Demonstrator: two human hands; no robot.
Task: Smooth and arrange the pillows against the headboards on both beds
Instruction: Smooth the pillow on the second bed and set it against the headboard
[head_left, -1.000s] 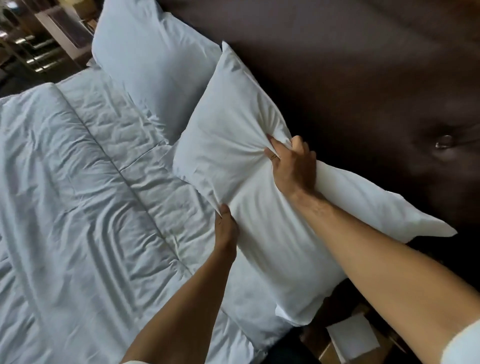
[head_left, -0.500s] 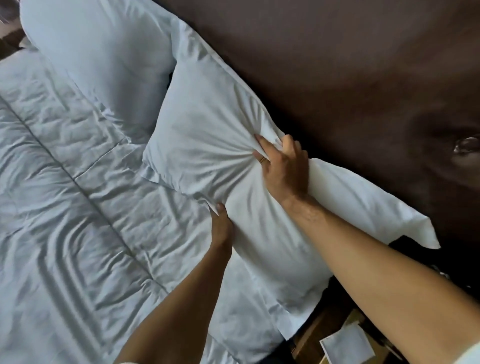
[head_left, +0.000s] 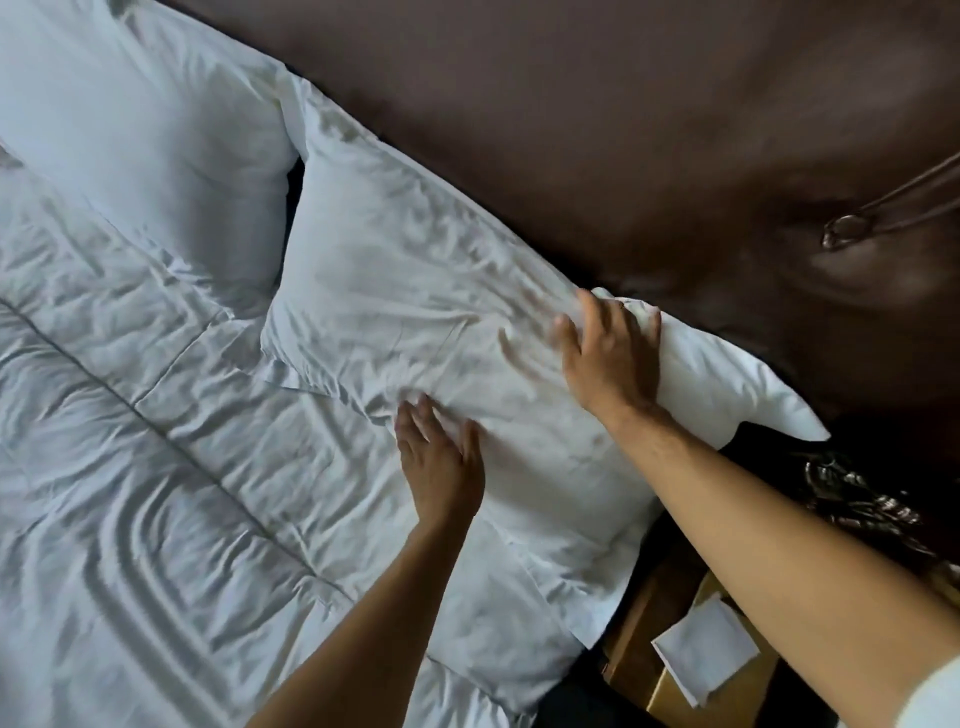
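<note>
Bedding, white, on one bed seen from above at an angle.

Near pillow: white, creased, lying along the dark brown headboard, its long far edge touching the padding. Its right corner points past the edge of the bed toward the dark gap at right. Flanged border visible along the near-left edge, resting on the duvet.

Far pillow: white, smoother, just beside the first to its left, also against the headboard. A narrow dark gap shows between the two where their corners meet.

Left hand: fingers straight and slightly spread, flat on the cloth at the near edge of the near pillow, where pillow meets duvet. Holds nothing; presses only.

Right hand: fingers extended and spread, palm down on the upper right part of the near pillow, close to the headboard. The fingertips are blurred; cloth bunches a little beside them. No pinch visible.

Duvet: white, heavily rippled, with a stitched seam running diagonally from far left to near centre. Covers the whole left and lower part of the view.

Headboard: padded, brown, with one shiny tufting button at far right and creases leading from it.

Bedside item: wooden surface at lower right, beside the bed, carrying a folded white paper or card. Patterned dark fabric lies behind the right forearm; its nature cannot be told.
</note>
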